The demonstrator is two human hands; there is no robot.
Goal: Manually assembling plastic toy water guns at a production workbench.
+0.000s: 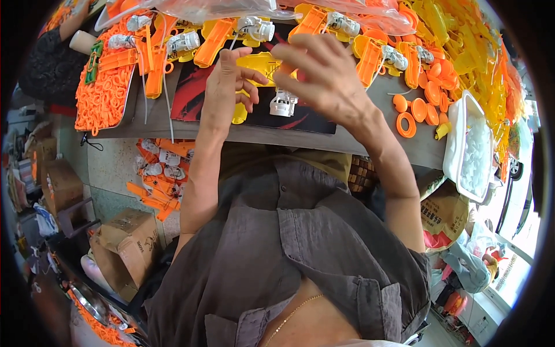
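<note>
My left hand (227, 87) is over the near edge of a black and red mat (193, 89), its fingers loosely bent and apart, with nothing seen in it. Beside its fingertips lies a yellow plastic shell half (260, 65). A white motor-like part (283, 104) sits just below that shell, between my hands. My right hand (326, 78) hovers to the right, blurred by motion, its fingers spread. An orange bit shows behind its fingertips; I cannot tell whether they touch it. Another yellow piece (239, 114) is partly hidden under my left hand.
Along the far side stand several orange and yellow assemblies with white units (254, 29). A tray of orange rings (104, 104) is at left. Orange discs (432, 92), a white tub (457, 147) and a yellow parts pile (462, 34) are at right. Another person's arm (72, 20) shows far left.
</note>
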